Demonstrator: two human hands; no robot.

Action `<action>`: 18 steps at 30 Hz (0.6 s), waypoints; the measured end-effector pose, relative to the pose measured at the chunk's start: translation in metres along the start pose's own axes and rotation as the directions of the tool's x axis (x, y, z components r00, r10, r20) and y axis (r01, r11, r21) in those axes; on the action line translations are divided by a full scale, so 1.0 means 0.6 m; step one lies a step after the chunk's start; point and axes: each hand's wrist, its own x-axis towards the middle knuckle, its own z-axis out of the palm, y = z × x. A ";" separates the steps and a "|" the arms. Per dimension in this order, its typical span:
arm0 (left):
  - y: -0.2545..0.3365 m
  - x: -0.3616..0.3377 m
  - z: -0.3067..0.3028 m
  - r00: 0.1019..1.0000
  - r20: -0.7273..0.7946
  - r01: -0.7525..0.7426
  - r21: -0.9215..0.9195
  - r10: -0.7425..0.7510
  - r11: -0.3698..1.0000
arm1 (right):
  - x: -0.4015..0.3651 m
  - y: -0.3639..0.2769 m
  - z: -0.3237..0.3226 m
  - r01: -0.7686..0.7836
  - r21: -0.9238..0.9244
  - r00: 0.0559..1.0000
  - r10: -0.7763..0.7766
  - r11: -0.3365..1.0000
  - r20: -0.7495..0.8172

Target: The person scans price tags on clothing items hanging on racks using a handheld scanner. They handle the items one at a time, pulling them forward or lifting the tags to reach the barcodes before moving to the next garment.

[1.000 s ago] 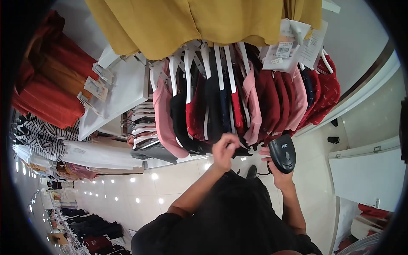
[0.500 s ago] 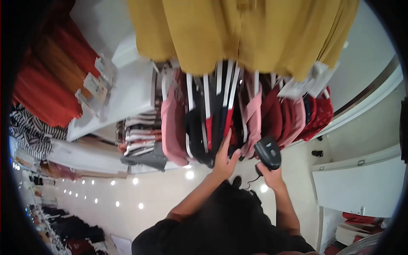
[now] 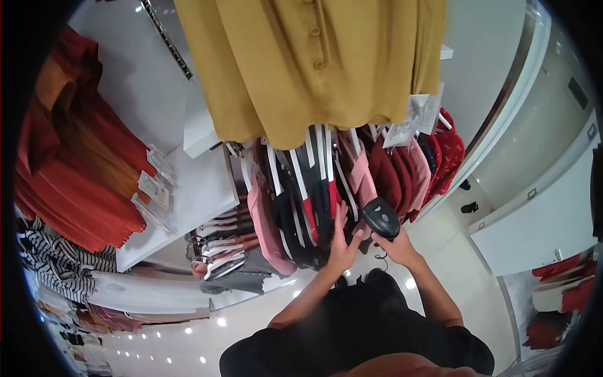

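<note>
Clothing shop, glossy pale floor below. At centre frame, left hand with fingers spread, pressed among red, black and pink hanging garments. Right hand wrapped round black handheld barcode scanner, just beside. Best to part fabric wide and aim squarely at a tag.

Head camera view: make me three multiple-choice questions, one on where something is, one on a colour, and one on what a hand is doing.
1. Where is the scanner?
A. on the floor
B. in the right hand
C. on a shelf

2. What colour is the buttoned shirt hanging on top?
A. mustard
B. blue
C. green

3. What is the left hand doing?
A. gripping a hanger
B. hanging at the person's side
C. lying open against the hanging clothes

Answers:
1 B: that hand wraps around its handle.
2 A: the cloth is mustard all over.
3 C: the palm rests flat on the dark garments.
</note>
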 end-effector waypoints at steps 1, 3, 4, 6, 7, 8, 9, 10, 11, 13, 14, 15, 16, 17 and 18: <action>-0.001 0.006 0.000 1.000 0.007 -0.023 0.005 0.023 1.000 | 0.000 -0.003 -0.002 0.023 -0.001 1.000 -0.023 1.000 -0.008; -0.003 0.004 0.001 1.000 0.000 -0.030 0.006 0.030 1.000 | -0.005 -0.007 -0.004 0.072 0.054 0.997 -0.071 0.996 -0.021; -0.005 0.004 0.002 1.000 0.003 -0.026 0.013 0.026 1.000 | -0.001 -0.005 -0.003 0.173 0.050 0.983 -0.170 0.984 -0.062; -0.005 0.008 0.008 1.000 0.008 -0.026 0.022 0.026 0.999 | 0.002 -0.010 -0.016 0.169 0.066 0.986 -0.168 0.983 -0.018; -0.004 0.004 0.011 1.000 0.014 -0.001 0.029 0.000 1.000 | 0.003 -0.004 -0.023 0.166 0.063 0.986 -0.168 0.984 0.023; -0.004 0.002 0.015 1.000 0.017 0.021 0.037 -0.022 0.999 | 0.006 0.003 -0.030 0.175 0.066 0.983 -0.178 0.982 0.037; -0.005 0.002 0.020 1.000 -0.001 0.012 0.046 -0.012 0.999 | 0.008 0.010 -0.038 0.144 0.045 0.987 -0.147 0.989 0.070; -0.006 0.001 0.026 1.000 -0.016 0.026 0.067 -0.025 0.997 | 0.009 0.014 -0.045 0.116 0.022 0.987 -0.117 0.993 0.106; -0.007 0.004 0.033 0.999 -0.037 0.031 0.084 -0.028 0.996 | 0.009 0.008 -0.048 0.175 0.022 0.979 -0.177 0.984 0.097; -0.021 0.009 0.043 0.997 -0.079 0.011 0.098 -0.003 0.995 | 0.014 0.014 -0.057 0.250 0.118 0.961 -0.261 0.961 0.088; -0.023 0.014 0.048 0.994 -0.109 0.028 0.122 -0.015 0.992 | 0.017 0.020 -0.073 0.237 0.088 0.957 -0.248 0.968 0.151; -0.014 0.010 0.058 0.990 -0.135 0.067 0.140 -0.048 0.988 | 0.014 0.014 -0.087 0.178 0.104 0.961 -0.195 0.979 0.196; -0.010 0.012 0.068 0.981 -0.183 0.094 0.152 -0.065 0.984 | 0.013 0.011 -0.100 0.218 0.092 0.944 -0.234 0.972 0.232; -0.009 0.015 0.076 0.973 -0.218 0.107 0.156 -0.072 0.982 | 0.016 0.008 -0.116 0.256 0.085 0.926 -0.269 0.963 0.266; -0.002 0.017 0.085 0.963 -0.264 0.114 0.184 -0.063 0.976 | 0.016 0.006 -0.134 0.202 0.043 0.929 -0.205 0.978 0.309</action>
